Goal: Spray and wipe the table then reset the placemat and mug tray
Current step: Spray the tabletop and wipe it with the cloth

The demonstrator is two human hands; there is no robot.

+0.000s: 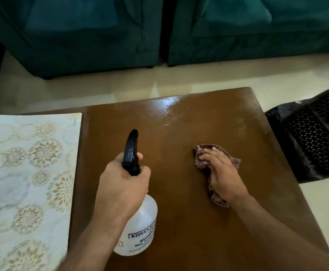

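A brown wooden table (189,222) fills the middle of the view, with a wet shiny patch near its far edge. My left hand (120,184) grips the neck of a white spray bottle (142,231) with a black trigger head, nozzle pointing away over the table. My right hand (222,173) presses a reddish checked cloth (216,198) flat on the table's right half. A pale placemat (26,182) with gold and blue floral circles lies on the left side of the table. No mug tray is in view.
A black perforated plastic chair (316,137) stands just off the table's right edge. Two teal sofas (247,36) line the far side across a strip of pale tiled floor (81,89).
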